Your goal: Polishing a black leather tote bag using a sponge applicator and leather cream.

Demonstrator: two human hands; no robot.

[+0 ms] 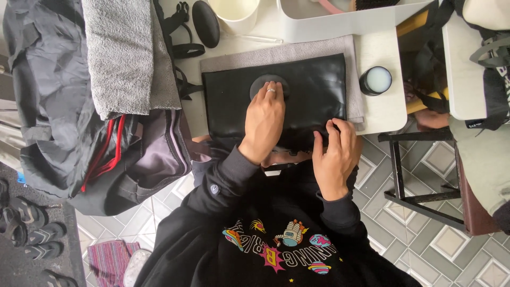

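Observation:
A flat black leather bag lies on a grey cloth on a white table. My left hand, a ring on one finger, presses a round black pad onto the bag's upper middle, fingers lying over the pad. At the near right edge of the bag, my right hand grips it, fingers curled over the top and thumb underneath. My black sleeves and printed black shirt fill the bottom of the view.
A small open round tin of pale paste stands right of the bag. Behind are a white cup, a black oval object and a white tray. A dark duffel bag with a grey towel lies left. A black stool frame and another person are right.

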